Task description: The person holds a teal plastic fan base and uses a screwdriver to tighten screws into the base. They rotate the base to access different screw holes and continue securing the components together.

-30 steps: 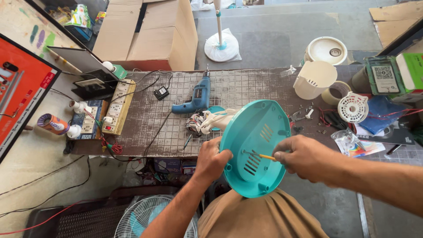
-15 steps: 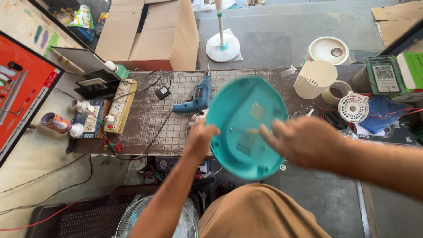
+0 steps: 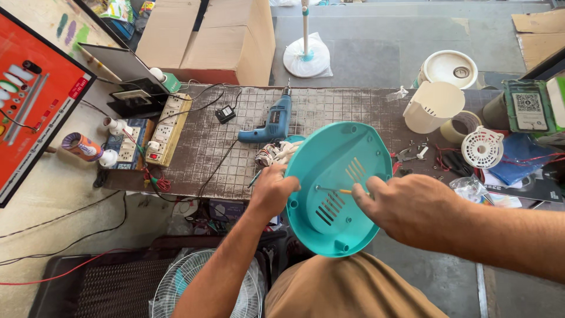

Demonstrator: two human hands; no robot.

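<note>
Your left hand (image 3: 273,191) grips the rim of the teal fan housing cover (image 3: 338,188), held tilted above the near edge of the worktop (image 3: 347,109). Your right hand (image 3: 412,209) has its fingers clenched on a thin screwdriver (image 3: 332,190) whose tip sits in the cover's hollow inside, by the vent slots. If the cover tilts, the tip could slip and scratch the plastic.

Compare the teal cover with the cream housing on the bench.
The teal cover is held tilted in both hands; the cream housing stands on the bench untouched. The cover is teal with vent slots; the housing is cream, with no slots showing. Both look like moulded plastic.
</note>
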